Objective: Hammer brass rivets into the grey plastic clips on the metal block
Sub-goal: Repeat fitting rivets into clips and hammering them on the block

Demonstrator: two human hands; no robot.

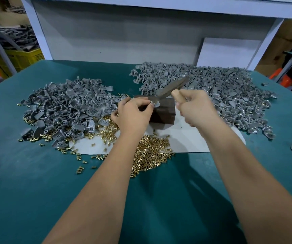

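A dark metal block (162, 113) stands at the middle of the green table. On its top lies a grey plastic clip (155, 104) with brass rivets standing in it, pinched at its left end by my left hand (132, 113). My right hand (194, 107) grips the wooden handle of a hammer (172, 86), whose blurred metal head is raised above and behind the block. Loose brass rivets (150, 152) lie heaped in front of the block.
A pile of grey clips (67, 106) covers the table on the left and a larger pile of clips (220, 88) spreads at the right. A white sheet (191, 140) lies under the block. A grey back panel (124, 37) closes the far side. Yellow crates (18, 57) stand off-table left.
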